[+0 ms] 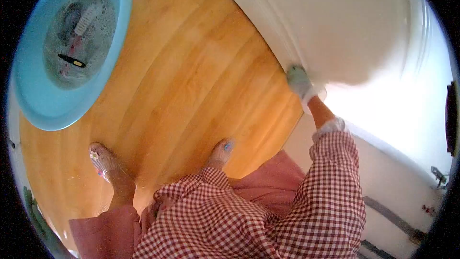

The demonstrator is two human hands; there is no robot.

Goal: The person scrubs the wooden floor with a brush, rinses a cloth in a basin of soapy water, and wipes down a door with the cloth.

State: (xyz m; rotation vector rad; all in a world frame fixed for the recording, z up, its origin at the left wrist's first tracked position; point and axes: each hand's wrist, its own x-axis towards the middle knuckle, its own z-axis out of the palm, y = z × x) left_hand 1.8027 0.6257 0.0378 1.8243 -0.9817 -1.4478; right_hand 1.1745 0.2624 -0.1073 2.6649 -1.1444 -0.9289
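Observation:
My right hand (300, 82) reaches out to the lower edge of a large white panel (345, 24), near where it meets the wooden floor. A pale green covering with a whitish, flared edge wraps the hand, looking like a glove or a cloth. Its fingers are blurred, so their pose and anything in them cannot be made out. Bare wrist shows between this covering and the checked red-and-white sleeve (330, 177). My left hand is not visible.
A light blue basin (45, 110) of sudsy water stands at the upper left. In it are a white-bristled brush (85, 20) and a black-and-yellow handle (72, 61). My feet, in patterned footwear, rest on the wooden floor (191, 81). Grey bars (393, 216) lie at lower right.

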